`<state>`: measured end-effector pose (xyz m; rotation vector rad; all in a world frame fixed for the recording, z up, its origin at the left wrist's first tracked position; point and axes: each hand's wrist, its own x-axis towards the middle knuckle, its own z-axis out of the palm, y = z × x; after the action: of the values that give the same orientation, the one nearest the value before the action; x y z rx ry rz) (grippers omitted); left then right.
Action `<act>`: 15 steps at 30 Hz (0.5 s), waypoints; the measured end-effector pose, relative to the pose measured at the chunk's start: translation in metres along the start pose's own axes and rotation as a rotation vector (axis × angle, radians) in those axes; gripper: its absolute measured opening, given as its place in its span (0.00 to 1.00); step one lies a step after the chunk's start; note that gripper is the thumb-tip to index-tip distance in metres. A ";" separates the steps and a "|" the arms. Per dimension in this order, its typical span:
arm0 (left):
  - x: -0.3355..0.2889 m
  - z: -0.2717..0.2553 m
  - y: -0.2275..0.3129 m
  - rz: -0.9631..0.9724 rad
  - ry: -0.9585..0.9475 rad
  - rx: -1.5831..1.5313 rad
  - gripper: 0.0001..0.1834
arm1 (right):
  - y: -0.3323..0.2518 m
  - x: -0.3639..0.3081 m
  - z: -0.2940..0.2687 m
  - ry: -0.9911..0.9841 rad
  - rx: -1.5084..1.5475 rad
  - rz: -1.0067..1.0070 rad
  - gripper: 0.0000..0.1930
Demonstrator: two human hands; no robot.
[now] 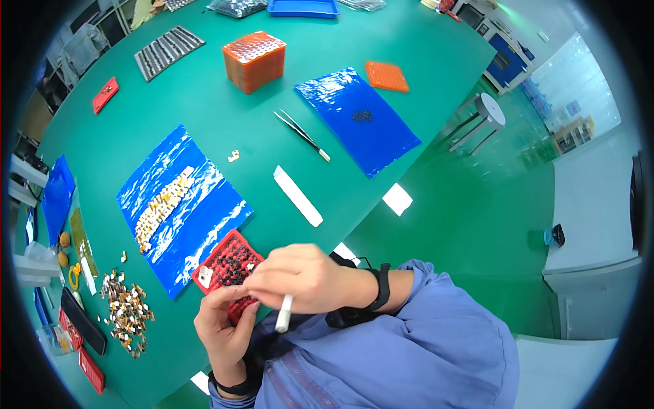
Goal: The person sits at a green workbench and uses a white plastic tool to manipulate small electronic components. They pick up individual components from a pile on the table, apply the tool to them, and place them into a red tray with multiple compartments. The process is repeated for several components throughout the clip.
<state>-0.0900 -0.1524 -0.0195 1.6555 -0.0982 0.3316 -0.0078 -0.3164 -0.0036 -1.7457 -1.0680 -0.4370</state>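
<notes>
Lower centre of frame: left hand (225, 326) grips the near edge of a small red tray (227, 268) from below, fingers curled up around it, tray tilted off the green table (225, 123). Tray cells hold tiny dark parts. Right hand (306, 278) sits over the tray's right side, fingers closed around a white pen-like tool (284, 314) pointing down; fingertips pinched near the tray, and I cannot tell if they hold a part. Tray looks light, stiff plastic; loose parts would likely spill if tipped, so best held by the rim and kept level. Left of it: blue sheet (178, 204) with a row of pale pieces, scattered small components (126, 310). Upper centre: tweezers (302, 134), orange tray stack (254, 60).
</notes>
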 end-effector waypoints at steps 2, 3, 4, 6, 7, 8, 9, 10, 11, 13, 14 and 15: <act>0.004 -0.005 -0.003 0.082 -0.003 0.147 0.19 | 0.006 0.007 -0.013 0.055 -0.064 0.038 0.10; 0.004 -0.007 -0.004 0.121 0.001 0.221 0.19 | 0.009 0.014 -0.023 0.047 -0.081 0.078 0.09; 0.003 -0.006 -0.003 0.101 0.047 0.241 0.17 | 0.016 0.020 -0.032 0.040 -0.135 0.062 0.10; 0.003 -0.006 -0.002 0.130 0.042 0.263 0.16 | 0.033 0.036 -0.045 0.006 -0.240 0.046 0.11; 0.004 -0.005 0.000 0.145 0.040 0.276 0.16 | 0.041 0.045 -0.049 -0.023 -0.288 0.045 0.10; 0.004 -0.002 0.001 0.150 0.094 0.275 0.13 | 0.049 0.055 -0.049 -0.077 -0.334 0.045 0.08; 0.004 -0.004 -0.002 0.192 0.065 0.293 0.14 | 0.057 0.062 -0.047 -0.149 -0.341 0.072 0.06; 0.004 -0.006 -0.005 0.234 0.036 0.313 0.14 | 0.068 0.068 -0.046 -0.214 -0.385 0.039 0.06; 0.004 -0.009 -0.006 0.273 0.006 0.335 0.15 | 0.080 0.073 -0.043 -0.278 -0.427 0.006 0.05; 0.007 -0.007 0.003 0.264 0.031 0.321 0.13 | 0.099 0.081 -0.037 -0.373 -0.473 -0.020 0.05; 0.010 -0.009 0.004 0.325 0.029 0.359 0.12 | 0.107 0.085 -0.034 -0.420 -0.493 -0.037 0.05; 0.011 -0.010 0.005 0.380 0.033 0.403 0.12 | 0.115 0.088 -0.029 -0.455 -0.513 -0.024 0.05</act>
<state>-0.0820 -0.1412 -0.0109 2.0278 -0.3421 0.7028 0.1398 -0.3141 0.0064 -2.3647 -1.3795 -0.3554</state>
